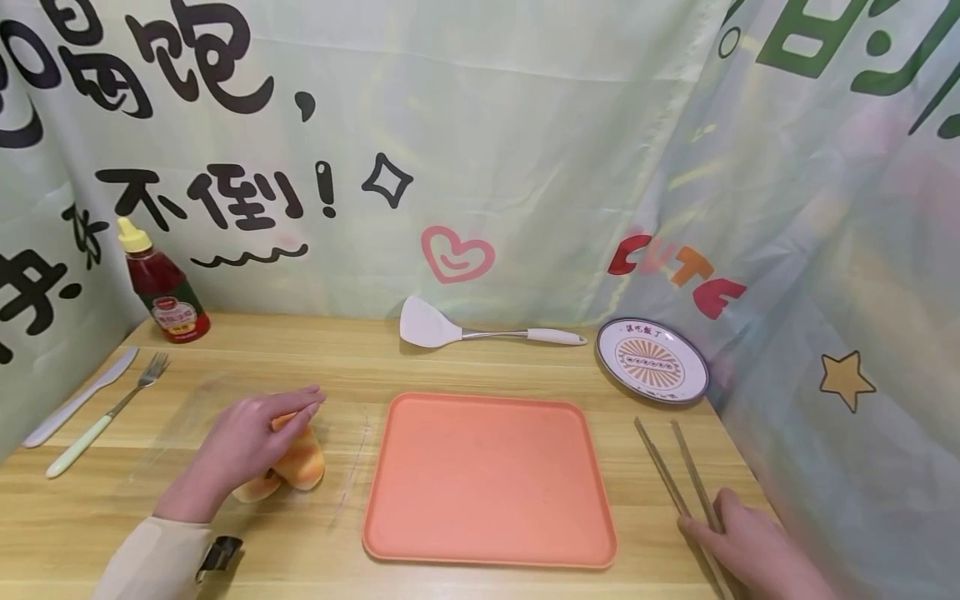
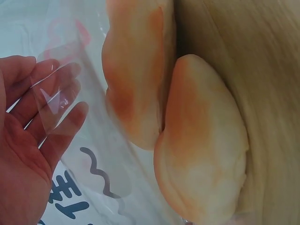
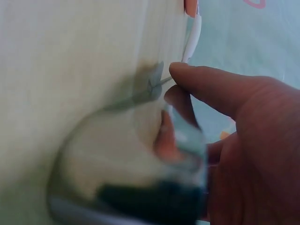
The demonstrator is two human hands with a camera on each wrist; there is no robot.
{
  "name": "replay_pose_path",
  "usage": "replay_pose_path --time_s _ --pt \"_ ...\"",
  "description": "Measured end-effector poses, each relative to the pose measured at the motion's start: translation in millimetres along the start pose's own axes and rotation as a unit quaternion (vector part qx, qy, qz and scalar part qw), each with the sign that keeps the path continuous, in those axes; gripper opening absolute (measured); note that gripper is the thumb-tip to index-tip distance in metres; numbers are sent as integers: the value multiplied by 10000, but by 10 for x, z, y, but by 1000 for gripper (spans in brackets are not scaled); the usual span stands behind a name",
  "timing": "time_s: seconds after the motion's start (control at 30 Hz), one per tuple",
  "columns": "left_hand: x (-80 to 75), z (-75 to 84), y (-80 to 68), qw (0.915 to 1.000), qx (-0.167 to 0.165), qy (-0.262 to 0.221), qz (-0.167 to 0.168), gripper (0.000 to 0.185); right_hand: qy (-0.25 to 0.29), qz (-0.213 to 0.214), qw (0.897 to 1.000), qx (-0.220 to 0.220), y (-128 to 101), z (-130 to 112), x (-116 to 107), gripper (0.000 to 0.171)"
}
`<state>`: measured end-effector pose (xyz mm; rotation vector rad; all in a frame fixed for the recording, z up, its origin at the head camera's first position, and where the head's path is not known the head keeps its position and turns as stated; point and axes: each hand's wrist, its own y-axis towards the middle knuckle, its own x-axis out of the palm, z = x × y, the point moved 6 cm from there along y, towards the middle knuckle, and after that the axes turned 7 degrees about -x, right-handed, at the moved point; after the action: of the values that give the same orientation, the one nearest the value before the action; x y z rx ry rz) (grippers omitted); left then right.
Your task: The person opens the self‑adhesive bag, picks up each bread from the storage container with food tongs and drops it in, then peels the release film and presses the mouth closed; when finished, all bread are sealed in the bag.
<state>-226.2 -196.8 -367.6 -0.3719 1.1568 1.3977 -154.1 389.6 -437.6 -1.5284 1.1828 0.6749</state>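
My left hand (image 1: 251, 442) reaches over two golden-brown bread rolls (image 1: 303, 462) on the table's left side, partly hiding them. In the left wrist view its fingers are loosely extended beside the rolls, with clear plastic (image 2: 56, 108) across the fingertips. A transparent sheet-like piece with a faint outline lies around the rolls. At the table's right edge, my right hand (image 1: 750, 542) pinches a pair of metal tongs (image 1: 660, 462). Their two arms point away from me, tips apart. The shiny bent end of the tongs looms large in the right wrist view.
A coral tray (image 1: 487, 483) lies between the hands. Behind it are a white spatula (image 1: 495, 331) and, at right, a patterned plate (image 1: 652, 361). A sauce bottle (image 1: 167, 287), knife (image 1: 82, 396) and fork (image 1: 108, 417) are at left. Printed cloth (image 1: 517, 167) encloses the back and sides.
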Motion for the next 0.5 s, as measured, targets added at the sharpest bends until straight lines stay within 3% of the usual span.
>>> replay_pose_path --time_s 0.5 --pt "-20 24 12 9998 145 20 131 23 220 84 9997 8 -34 22 -67 82"
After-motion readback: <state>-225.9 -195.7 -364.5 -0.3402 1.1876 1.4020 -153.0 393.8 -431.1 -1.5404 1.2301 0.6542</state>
